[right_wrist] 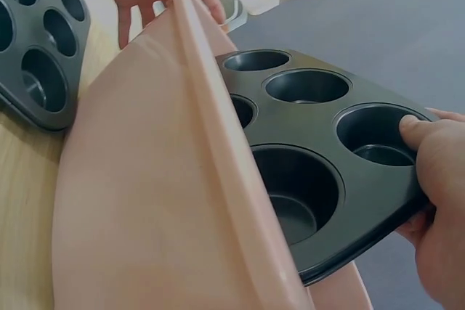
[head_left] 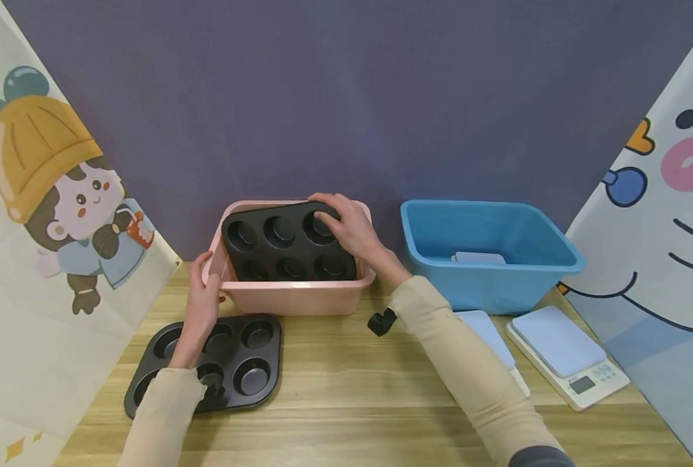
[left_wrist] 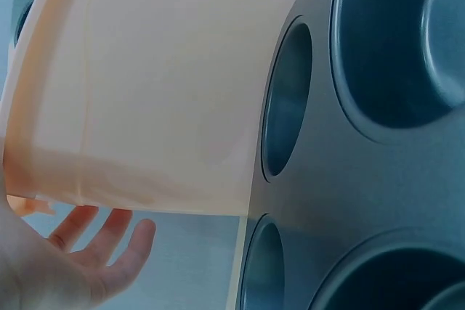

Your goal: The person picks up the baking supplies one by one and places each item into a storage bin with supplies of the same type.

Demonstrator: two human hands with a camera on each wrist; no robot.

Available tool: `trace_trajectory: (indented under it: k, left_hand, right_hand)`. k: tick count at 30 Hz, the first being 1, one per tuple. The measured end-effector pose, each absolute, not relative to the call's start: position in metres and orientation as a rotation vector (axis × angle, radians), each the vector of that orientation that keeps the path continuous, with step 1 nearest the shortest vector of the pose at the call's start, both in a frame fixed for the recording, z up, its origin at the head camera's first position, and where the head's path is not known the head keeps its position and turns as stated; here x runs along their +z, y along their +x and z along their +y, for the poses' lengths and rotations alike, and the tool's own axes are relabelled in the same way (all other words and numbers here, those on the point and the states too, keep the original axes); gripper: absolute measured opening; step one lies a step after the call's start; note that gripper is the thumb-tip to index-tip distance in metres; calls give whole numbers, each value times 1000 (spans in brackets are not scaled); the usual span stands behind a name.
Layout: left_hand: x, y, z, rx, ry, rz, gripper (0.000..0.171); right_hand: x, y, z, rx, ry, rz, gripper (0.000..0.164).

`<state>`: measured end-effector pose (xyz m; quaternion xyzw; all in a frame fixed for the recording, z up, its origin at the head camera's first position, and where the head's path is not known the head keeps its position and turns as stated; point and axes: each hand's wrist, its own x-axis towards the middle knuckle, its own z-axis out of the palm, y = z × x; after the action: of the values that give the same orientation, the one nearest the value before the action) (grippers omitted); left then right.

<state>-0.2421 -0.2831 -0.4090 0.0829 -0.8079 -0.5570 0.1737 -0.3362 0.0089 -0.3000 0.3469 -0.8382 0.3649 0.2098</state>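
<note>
A black muffin pan [head_left: 291, 241] leans tilted inside the pink bin [head_left: 296, 298], its cups facing me. My right hand [head_left: 349, 227] grips the pan's upper right corner; in the right wrist view the thumb [right_wrist: 414, 132] lies at a cup's edge with fingers beneath. At the bin's left end, my left hand [head_left: 203, 295] holds the rim. In the left wrist view, several fingers [left_wrist: 109, 245] extend beside the bin's wall [left_wrist: 174, 92]. A second black muffin pan [head_left: 252, 376] lies on the table under my left forearm, which partly covers it.
A blue bin [head_left: 498, 285] stands to the right, with a pale flat thing [head_left: 479, 258] inside. Two kitchen scales lie before it: one scale [head_left: 568, 357] in full sight, another scale [head_left: 486, 334] partly behind my right sleeve. A dark cloth wall [head_left: 346, 97] rises behind the bins.
</note>
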Motion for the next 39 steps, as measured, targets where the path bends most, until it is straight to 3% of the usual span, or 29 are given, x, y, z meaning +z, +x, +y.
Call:
trace_trajectory:
  k: [18, 28, 39]
  left_hand:
    - [-416, -238, -279, -1510, 231, -2290, 56]
    - [-414, -242, -282, -1533, 224, -2257, 56]
    - [-413, -242, -281, -1560, 220, -2249, 56]
  right_hand:
    - [-325, -351, 3, 999, 806, -2620, 38]
    - [-318, -345, 10, 645, 674, -2929, 58]
    - [-321, -347, 15, 555, 691, -2998, 52]
